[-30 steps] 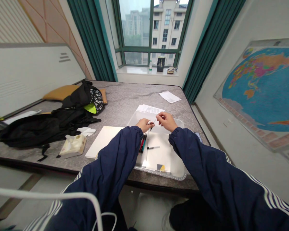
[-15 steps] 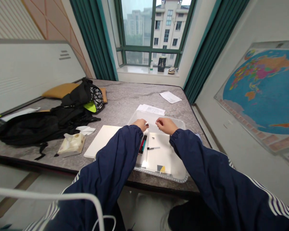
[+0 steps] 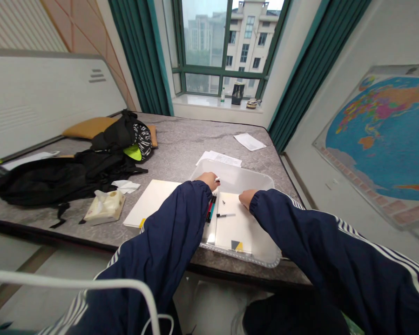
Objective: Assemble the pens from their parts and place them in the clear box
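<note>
My left hand hovers over the left rim of a clear plastic tray, fingers closed on a small white piece that sticks out to the right. My right hand is low inside the tray, knuckles up, with its fingers hidden. It rests on a white sheet. A tiny black part and a thin black-tipped pen refill lie just left of it. Red, black and teal pens lie side by side under my left wrist.
A white pad lies left of the tray, with a tissue pack and a black backpack farther left. Papers lie beyond the tray. A white rail crosses the lower left. The wall with a map is at right.
My hands have come apart. The right hand dropped from in front of the left down onto the sheet in the tray, and a small black part now lies there. The view shifted slightly.
</note>
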A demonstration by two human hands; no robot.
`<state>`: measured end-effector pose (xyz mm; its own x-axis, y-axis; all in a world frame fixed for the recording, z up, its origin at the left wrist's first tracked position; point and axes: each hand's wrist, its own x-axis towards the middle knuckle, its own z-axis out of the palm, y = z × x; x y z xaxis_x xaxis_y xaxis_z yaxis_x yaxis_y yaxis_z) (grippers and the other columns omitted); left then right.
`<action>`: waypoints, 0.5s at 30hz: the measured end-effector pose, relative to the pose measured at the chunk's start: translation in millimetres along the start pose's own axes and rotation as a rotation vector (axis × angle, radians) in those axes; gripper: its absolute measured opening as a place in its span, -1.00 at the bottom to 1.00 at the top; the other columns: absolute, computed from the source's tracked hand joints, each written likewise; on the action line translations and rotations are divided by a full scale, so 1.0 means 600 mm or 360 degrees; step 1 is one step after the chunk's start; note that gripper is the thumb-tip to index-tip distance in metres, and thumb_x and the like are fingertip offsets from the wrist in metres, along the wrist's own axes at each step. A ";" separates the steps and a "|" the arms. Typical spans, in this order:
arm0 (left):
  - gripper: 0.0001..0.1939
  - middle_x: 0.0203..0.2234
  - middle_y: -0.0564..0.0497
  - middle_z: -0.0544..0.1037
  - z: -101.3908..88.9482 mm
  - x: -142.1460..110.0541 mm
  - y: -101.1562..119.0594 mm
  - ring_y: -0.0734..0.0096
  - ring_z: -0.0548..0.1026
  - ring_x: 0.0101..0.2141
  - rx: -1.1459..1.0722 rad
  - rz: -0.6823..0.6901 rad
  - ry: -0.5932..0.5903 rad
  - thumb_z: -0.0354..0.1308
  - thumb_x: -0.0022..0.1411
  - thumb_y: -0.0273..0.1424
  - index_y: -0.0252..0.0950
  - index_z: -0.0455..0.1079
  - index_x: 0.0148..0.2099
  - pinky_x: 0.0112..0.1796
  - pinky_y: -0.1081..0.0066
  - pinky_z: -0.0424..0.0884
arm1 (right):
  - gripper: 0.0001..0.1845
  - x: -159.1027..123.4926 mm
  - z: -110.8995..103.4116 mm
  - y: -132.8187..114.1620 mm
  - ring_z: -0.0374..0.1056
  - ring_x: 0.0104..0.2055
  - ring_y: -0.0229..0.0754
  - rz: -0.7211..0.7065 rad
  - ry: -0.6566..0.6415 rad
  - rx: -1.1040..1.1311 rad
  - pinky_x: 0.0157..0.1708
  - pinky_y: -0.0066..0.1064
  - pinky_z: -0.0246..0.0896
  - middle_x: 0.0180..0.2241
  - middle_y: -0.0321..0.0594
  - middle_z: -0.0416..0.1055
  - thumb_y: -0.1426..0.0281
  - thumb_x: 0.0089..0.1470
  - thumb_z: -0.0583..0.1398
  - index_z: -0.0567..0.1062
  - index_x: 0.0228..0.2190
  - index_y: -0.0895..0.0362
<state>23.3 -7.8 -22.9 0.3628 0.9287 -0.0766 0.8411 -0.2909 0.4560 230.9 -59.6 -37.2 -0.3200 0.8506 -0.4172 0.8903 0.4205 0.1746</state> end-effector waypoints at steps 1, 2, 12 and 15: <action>-0.72 -0.20 -0.21 0.60 -0.001 0.001 0.000 0.12 0.52 -0.11 0.0004 0.0011 0.0001 0.19 0.16 -0.29 -0.29 0.57 -0.13 -0.12 0.36 0.35 | -0.87 -0.004 0.000 -0.002 0.51 -0.12 0.17 -0.0011 0.0012 0.0000 -0.10 -0.18 0.36 -0.29 0.23 0.55 0.58 -0.12 0.29 0.63 -0.43 0.29; -0.72 -0.21 -0.21 0.60 -0.001 0.002 0.000 0.12 0.52 -0.13 0.0010 0.0022 0.0009 0.17 0.17 -0.28 -0.30 0.57 -0.13 -0.14 0.35 0.35 | -0.88 -0.006 0.000 -0.005 0.50 -0.12 0.17 -0.0015 0.0012 0.0002 -0.09 -0.18 0.36 -0.28 0.23 0.55 0.57 -0.11 0.28 0.63 -0.43 0.28; -0.70 -0.29 -0.14 0.62 -0.004 0.004 0.001 0.21 0.52 -0.20 -0.0008 0.0064 0.0087 0.12 0.20 -0.27 -0.28 0.58 -0.14 -0.22 0.41 0.32 | -0.87 -0.004 0.027 -0.003 0.52 -0.29 0.15 -0.0060 0.0075 0.0246 -0.16 -0.14 0.40 -0.56 -0.05 0.52 0.50 -0.25 0.39 0.57 -0.65 0.07; -0.71 -0.29 -0.14 0.62 -0.004 0.005 0.001 0.20 0.52 -0.21 -0.0012 0.0068 0.0099 0.11 0.20 -0.29 -0.26 0.59 -0.14 -0.23 0.41 0.32 | -0.86 -0.006 0.040 0.003 0.51 -0.31 0.10 -0.0105 0.0220 0.0356 -0.18 -0.20 0.37 -0.55 -0.08 0.52 0.48 -0.26 0.39 0.55 -0.67 0.07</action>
<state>23.7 -4.6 -20.6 0.3726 0.9280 -0.0016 0.8221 -0.3293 0.4644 241.2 -69.5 -56.9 -0.4071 0.8652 -0.2928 0.9106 0.4093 -0.0567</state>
